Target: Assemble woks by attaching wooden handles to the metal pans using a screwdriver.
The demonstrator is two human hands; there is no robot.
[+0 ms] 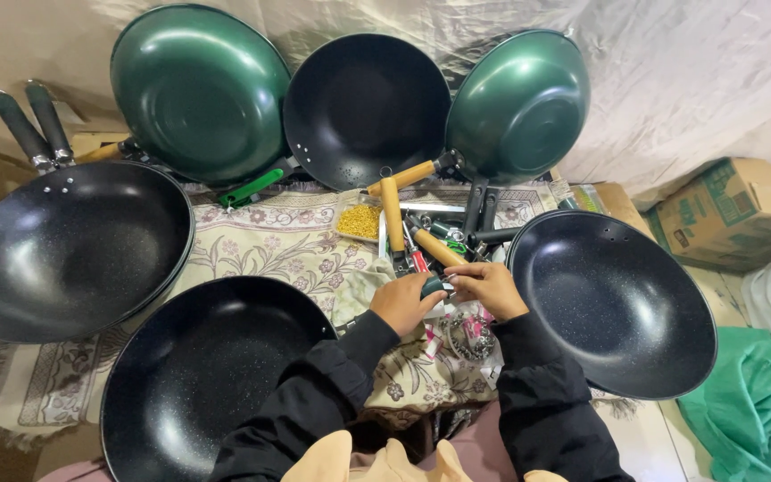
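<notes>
My left hand [401, 302] and my right hand [489, 286] meet over a patterned cloth [269, 241]. Together they grip a small dark green handle piece [433, 286], pinched between the fingertips of both hands. Just beyond my hands lies a heap of loose pan handles [439, 234], some wooden, some black, with a red-handled tool among them. Black sleeves cover both my arms.
Black woks lie at near left [198, 375], far left [64, 250] and right [617, 303]. Two green woks [198, 89] [519, 103] and a black one [363, 107] lean against the back sheet. A bag of yellow bits [360, 220], cardboard box [733, 210], green cloth [751, 402].
</notes>
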